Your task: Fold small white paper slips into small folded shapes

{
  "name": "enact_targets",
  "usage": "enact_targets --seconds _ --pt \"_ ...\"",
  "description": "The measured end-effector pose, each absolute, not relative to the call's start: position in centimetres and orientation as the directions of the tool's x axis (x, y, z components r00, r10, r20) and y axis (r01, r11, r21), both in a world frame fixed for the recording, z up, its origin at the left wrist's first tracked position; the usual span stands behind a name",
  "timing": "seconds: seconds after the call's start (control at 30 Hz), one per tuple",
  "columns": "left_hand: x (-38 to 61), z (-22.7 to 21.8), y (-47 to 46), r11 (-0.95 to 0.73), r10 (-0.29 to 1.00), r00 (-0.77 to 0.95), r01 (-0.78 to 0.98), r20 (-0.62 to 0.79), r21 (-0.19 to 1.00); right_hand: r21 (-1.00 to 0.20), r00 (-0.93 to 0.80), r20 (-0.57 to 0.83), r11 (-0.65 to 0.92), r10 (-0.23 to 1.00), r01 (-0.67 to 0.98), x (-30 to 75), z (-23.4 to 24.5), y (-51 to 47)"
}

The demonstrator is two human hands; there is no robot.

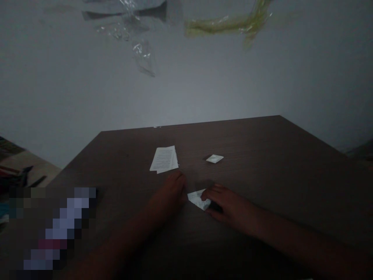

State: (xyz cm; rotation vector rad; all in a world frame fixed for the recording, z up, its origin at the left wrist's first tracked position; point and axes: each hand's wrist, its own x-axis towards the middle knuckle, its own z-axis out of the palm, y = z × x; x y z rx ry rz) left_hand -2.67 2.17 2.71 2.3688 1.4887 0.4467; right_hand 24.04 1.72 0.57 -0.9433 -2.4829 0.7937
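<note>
folded paper (198, 199) pinched by right hand (230, 203); left hand (171, 193) curled beside it; paper stack (163, 159), sachet (215, 158) past it on wood-grain table (262, 155)

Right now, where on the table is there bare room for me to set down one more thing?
Bare table shows right of the packet and left of the paper stack. It is crowded at the folded paper, between your left hand and right hand.

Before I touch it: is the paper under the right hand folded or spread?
Folded: the printed paper beneath the right hand forms a small angular wedge, not a spread sheet.
</note>
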Motion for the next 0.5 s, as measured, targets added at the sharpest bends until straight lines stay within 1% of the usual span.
enact_targets --seconds 0.1,0.17,0.2,0.23,0.33,0.37,0.43,0.5 --pt "-2.0 3.0 1.2 -0.448 0.887 0.452 0.787 0.097 0.425 -0.567 -0.731 0.133 0.657 0.669 0.497 23.8 0.4 1.7" --pt "-1.3 3.0 0.4 -0.499 0.851 0.518 0.749 0.084 0.437 -0.544 -0.721 0.143 0.662 0.678 0.515 23.6 0.3 1.5" --pt "-1.0 3.0 0.1 -0.517 0.835 0.545 0.738 0.068 0.434 -0.536 -0.718 0.15 0.666 0.68 0.518 23.6 0.2 1.4" --pt "-0.7 2.9 -0.1 -0.536 0.823 0.565 0.741 0.054 0.404 -0.529 -0.714 0.161 0.671 0.681 0.52 23.5 0.3 1.2" --pt "-0.1 2.6 -0.4 -0.528 0.838 0.545 0.793 0.034 0.303 -0.509 -0.708 0.19 0.685 0.68 0.522 23.5 0.7 0.8" --pt "0.1 2.5 -0.3 -0.511 0.851 0.524 0.81 0.037 0.288 -0.507 -0.705 0.196 0.686 0.681 0.522 23.5 0.9 0.7" --pt "0.2 2.5 -0.2 -0.482 0.869 0.493 0.826 0.04 0.293 -0.521 -0.701 0.202 0.681 0.684 0.515 23.5 1.3 0.4" --pt "0.0 2.5 0.0 -0.476 0.87 0.492 0.829 0.021 0.293 -0.562 -0.701 0.203 0.668 0.684 0.488 23.7 1.6 0.2"
